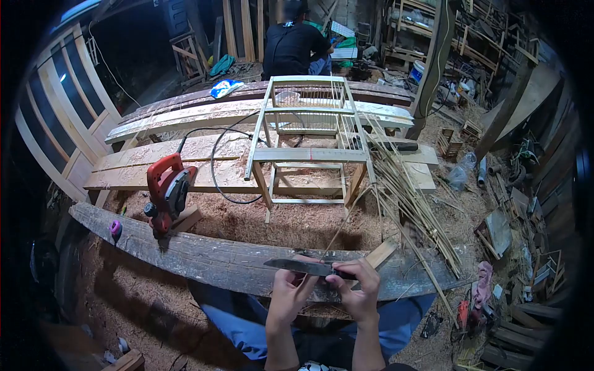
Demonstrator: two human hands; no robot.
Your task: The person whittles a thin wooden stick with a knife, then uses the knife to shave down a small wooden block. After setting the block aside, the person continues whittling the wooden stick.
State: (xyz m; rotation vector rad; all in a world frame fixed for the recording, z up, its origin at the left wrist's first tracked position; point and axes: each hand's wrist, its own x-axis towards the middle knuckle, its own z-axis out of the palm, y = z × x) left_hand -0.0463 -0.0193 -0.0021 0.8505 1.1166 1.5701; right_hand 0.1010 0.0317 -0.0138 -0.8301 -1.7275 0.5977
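My right hand is closed around the dark handle of a knife, whose broad blade points left. Below the blade, my left hand is closed with its fingers pinched together. A thin bamboo strip slants from the blade up toward the wooden frame; its lower end disappears between the knife and my left fingers. Both hands are just over the near edge of a worn grey plank. Beyond them stands a slatted wooden cage frame with thin upright bars.
A red power planer rests on the plank at left, beside purple-handled tool. Long bamboo strips lie in a bundle at right. Planed boards stretch behind, over wood shavings. A person in black sits at the back.
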